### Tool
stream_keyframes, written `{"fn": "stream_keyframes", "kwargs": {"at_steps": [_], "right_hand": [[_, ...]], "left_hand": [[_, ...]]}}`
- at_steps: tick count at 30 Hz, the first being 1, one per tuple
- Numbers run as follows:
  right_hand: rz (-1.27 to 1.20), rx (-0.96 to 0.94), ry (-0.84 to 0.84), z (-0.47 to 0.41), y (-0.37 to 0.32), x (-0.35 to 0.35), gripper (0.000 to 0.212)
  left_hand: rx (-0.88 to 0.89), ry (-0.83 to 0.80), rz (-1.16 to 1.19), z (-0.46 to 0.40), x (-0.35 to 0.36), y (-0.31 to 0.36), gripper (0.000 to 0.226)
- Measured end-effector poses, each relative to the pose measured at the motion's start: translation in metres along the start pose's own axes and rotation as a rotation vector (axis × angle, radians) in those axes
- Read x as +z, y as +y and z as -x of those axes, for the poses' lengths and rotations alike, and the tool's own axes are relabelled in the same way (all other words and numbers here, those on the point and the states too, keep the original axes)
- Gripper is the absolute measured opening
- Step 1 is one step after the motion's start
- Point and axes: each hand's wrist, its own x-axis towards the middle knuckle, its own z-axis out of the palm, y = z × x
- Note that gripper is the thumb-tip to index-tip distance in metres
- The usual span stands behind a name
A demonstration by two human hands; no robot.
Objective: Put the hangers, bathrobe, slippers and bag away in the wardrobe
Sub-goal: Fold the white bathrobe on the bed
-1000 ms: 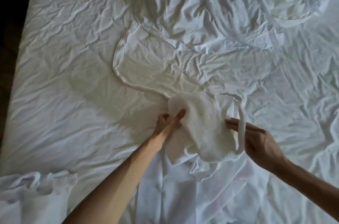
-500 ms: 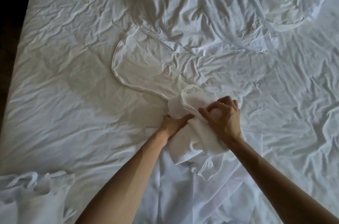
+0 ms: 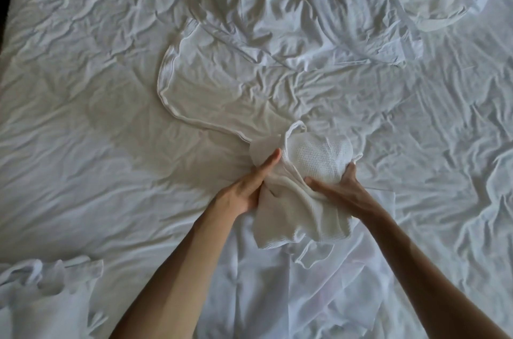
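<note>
White, heavily creased bed linen [image 3: 83,144] filled nearly the whole view, with a dark strip of floor along the left edge. On it lay the bathrobe [image 3: 302,200], a pale waffle-weave garment whose bunched part sat at centre, between the two hands. From that bundle a flatter panel with a piped edge ran up and to the left across the sheet, so the visible long axis went from lower right to upper left; more of its cloth trailed down toward the bottom edge.

The left hand [image 3: 247,188] pinched a fold of the robe, thumb on top and fingers curled under the fabric. The right hand [image 3: 338,186] was closed around the rounded bundle from below and the right, thumb pressed into the cloth.

A rumpled duvet [image 3: 333,5] was heaped along the top, near the robe's upper panel. Another crumpled white cloth [image 3: 47,288] lay at lower left, cut off by the frame; what it was could not be made out.
</note>
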Motion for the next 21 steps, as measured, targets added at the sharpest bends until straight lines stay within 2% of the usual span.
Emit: {"fn": "stream_keyframes", "kwargs": {"at_steps": [1, 3, 4, 5, 6, 8, 10, 12, 14, 17, 19, 21], "right_hand": [[0.012, -0.006, -0.044, -0.001, 0.000, -0.001, 0.154], [0.006, -0.002, -0.102, -0.005, 0.000, -0.007, 0.148], [-0.002, 0.003, -0.121, -0.008, -0.001, -0.010, 0.143], [-0.006, 0.012, -0.143, -0.011, -0.001, -0.015, 0.142], [-0.011, 0.018, -0.163, -0.015, -0.002, -0.019, 0.147], [-0.007, 0.041, -0.179, -0.024, -0.003, -0.023, 0.160], [-0.017, 0.045, -0.175, -0.028, -0.003, -0.021, 0.156], [-0.045, 0.025, -0.149, -0.032, -0.001, -0.016, 0.148], [-0.078, -0.003, -0.129, -0.032, -0.001, -0.012, 0.138], [-0.132, -0.041, -0.091, -0.026, 0.005, -0.012, 0.133], [-0.179, -0.073, -0.052, -0.014, 0.008, -0.014, 0.127], [-0.215, -0.102, -0.039, -0.002, 0.010, -0.015, 0.120]], "left_hand": [[0.007, 0.095, -0.033, -0.001, 0.008, 0.002, 0.099], [0.076, 0.307, -0.120, -0.003, 0.024, 0.001, 0.069], [0.098, 0.362, -0.143, -0.007, 0.028, -0.002, 0.056], [0.102, 0.389, -0.138, -0.009, 0.032, -0.004, 0.054], [0.107, 0.391, -0.128, -0.013, 0.032, -0.007, 0.061], [0.124, 0.389, -0.110, -0.020, 0.027, -0.009, 0.094], [0.126, 0.389, -0.124, -0.030, 0.018, -0.011, 0.120], [0.155, 0.380, -0.141, -0.033, 0.013, -0.013, 0.132], [0.225, 0.385, -0.122, -0.029, 0.013, -0.017, 0.121], [0.373, 0.386, -0.082, -0.021, 0.023, -0.025, 0.077], [0.439, 0.417, -0.083, -0.015, 0.033, -0.031, 0.074], [0.453, 0.455, -0.089, -0.006, 0.037, -0.034, 0.085]]}}
